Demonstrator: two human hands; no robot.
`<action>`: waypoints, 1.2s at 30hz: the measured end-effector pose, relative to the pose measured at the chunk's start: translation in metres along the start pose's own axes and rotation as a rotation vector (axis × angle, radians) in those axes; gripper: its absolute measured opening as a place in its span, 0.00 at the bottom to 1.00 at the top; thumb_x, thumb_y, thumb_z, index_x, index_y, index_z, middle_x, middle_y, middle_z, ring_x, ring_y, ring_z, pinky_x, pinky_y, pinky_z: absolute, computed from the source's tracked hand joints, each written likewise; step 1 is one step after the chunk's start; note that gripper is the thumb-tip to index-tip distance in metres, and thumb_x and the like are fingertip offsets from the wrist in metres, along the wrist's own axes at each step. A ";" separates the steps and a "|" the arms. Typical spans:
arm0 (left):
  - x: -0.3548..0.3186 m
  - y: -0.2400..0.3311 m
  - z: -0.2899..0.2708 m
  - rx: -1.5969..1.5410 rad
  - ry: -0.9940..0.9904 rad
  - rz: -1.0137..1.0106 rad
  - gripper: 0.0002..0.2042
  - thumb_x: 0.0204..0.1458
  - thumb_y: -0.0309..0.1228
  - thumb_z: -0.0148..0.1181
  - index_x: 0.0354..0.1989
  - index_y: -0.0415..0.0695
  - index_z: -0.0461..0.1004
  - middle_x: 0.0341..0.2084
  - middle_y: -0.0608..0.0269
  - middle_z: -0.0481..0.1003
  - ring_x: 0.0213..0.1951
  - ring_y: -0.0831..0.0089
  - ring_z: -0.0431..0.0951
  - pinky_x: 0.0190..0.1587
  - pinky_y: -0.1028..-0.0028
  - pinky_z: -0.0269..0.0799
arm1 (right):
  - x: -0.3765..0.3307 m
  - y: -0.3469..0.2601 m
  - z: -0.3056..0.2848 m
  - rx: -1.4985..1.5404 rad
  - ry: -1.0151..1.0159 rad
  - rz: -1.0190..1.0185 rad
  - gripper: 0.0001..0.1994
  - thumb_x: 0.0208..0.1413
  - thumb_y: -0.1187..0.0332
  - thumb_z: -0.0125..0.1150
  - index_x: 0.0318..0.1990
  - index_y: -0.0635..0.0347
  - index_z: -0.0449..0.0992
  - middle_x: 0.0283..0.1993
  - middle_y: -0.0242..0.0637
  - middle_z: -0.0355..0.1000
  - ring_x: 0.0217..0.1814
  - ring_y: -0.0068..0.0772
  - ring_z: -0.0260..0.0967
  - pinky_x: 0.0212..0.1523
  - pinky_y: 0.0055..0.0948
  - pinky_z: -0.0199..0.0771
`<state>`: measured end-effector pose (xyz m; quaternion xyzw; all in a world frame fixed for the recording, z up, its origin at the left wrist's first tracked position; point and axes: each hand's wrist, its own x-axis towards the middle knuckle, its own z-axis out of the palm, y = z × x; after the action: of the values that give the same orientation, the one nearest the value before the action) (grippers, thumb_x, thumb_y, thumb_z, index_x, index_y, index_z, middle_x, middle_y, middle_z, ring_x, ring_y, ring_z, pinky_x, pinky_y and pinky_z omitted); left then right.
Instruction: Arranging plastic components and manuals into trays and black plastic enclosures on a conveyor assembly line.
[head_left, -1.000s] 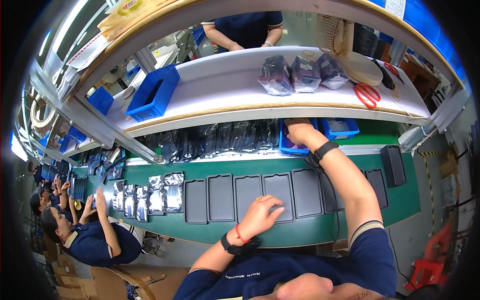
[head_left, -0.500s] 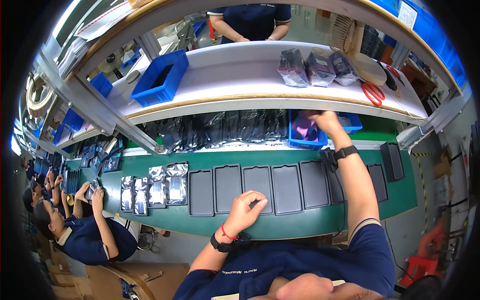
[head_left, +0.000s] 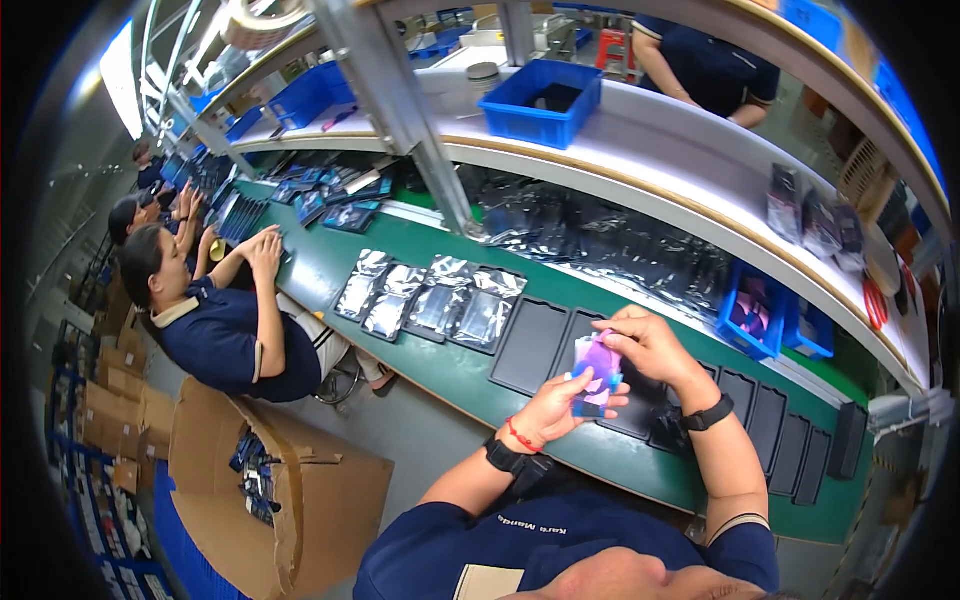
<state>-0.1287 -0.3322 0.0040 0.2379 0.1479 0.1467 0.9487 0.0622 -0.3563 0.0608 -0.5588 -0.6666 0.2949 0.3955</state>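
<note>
A small stack of glossy purple, pink and blue slips [head_left: 597, 365] is held up in front of me; their exact kind is unclear. My left hand [head_left: 562, 405] grips the stack from below, thumb on its face and fingers behind. At the upper edge, my right hand [head_left: 650, 345] pinches the slips between thumb and fingers. Beneath both hands runs a row of shallow black trays [head_left: 532, 345], partly covered by my hands and arms. To the left, several trays carry clear-and-silver bagged flat items [head_left: 490, 312].
A blue bin [head_left: 752, 312] with more pink-purple slips stands beyond the trays. Dark bagged packs [head_left: 610, 225] line the back under the white shelf [head_left: 680, 140]. A co-worker [head_left: 225, 330] sits at the left, by a big cardboard box [head_left: 335, 510]. Red scissors [head_left: 875, 305] lie on the shelf.
My right hand has come back from the blue bin with the purple slips and met my left hand, which now grips them too. The view has swung to the left.
</note>
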 end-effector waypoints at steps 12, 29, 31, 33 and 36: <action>-0.102 0.041 -0.057 0.197 0.571 0.571 0.12 0.53 0.25 0.55 0.45 0.35 0.68 0.37 0.51 0.75 0.38 0.63 0.77 0.40 0.67 0.76 | 0.073 0.003 0.093 -0.658 0.308 -0.066 0.19 0.44 0.59 0.65 0.42 0.61 0.75 0.33 0.38 0.72 0.38 0.41 0.66 0.43 0.35 0.61; -0.038 0.026 -0.037 0.226 0.478 0.583 0.11 0.55 0.27 0.53 0.44 0.35 0.69 0.34 0.57 0.75 0.36 0.68 0.77 0.40 0.70 0.74 | -0.006 0.035 0.043 -0.644 0.238 0.093 0.17 0.43 0.74 0.65 0.43 0.62 0.71 0.25 0.33 0.71 0.24 0.21 0.65 0.26 0.21 0.64; -0.030 0.019 -0.031 0.229 0.502 0.577 0.10 0.53 0.23 0.55 0.43 0.36 0.70 0.35 0.60 0.75 0.36 0.70 0.77 0.41 0.71 0.73 | -0.004 0.006 0.045 -0.854 0.492 -0.113 0.17 0.44 0.72 0.65 0.44 0.63 0.71 0.25 0.30 0.71 0.25 0.19 0.65 0.28 0.21 0.64; -0.015 0.007 -0.017 0.231 0.452 0.517 0.10 0.51 0.20 0.56 0.42 0.38 0.72 0.35 0.62 0.76 0.36 0.72 0.77 0.42 0.73 0.73 | -0.010 -0.008 0.047 -0.349 0.389 0.096 0.17 0.45 0.73 0.65 0.44 0.63 0.70 0.24 0.29 0.71 0.25 0.18 0.65 0.28 0.20 0.64; 0.000 -0.007 0.001 0.257 0.371 0.455 0.07 0.54 0.25 0.54 0.40 0.38 0.70 0.33 0.61 0.75 0.35 0.71 0.77 0.41 0.71 0.74 | -0.028 0.008 0.041 0.267 0.291 0.284 0.16 0.46 0.75 0.64 0.44 0.63 0.69 0.23 0.28 0.70 0.25 0.15 0.65 0.27 0.19 0.64</action>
<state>-0.1266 -0.3384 0.0009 0.3519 0.2787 0.3761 0.8106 0.0326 -0.3798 0.0278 -0.6262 -0.4727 0.3494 0.5123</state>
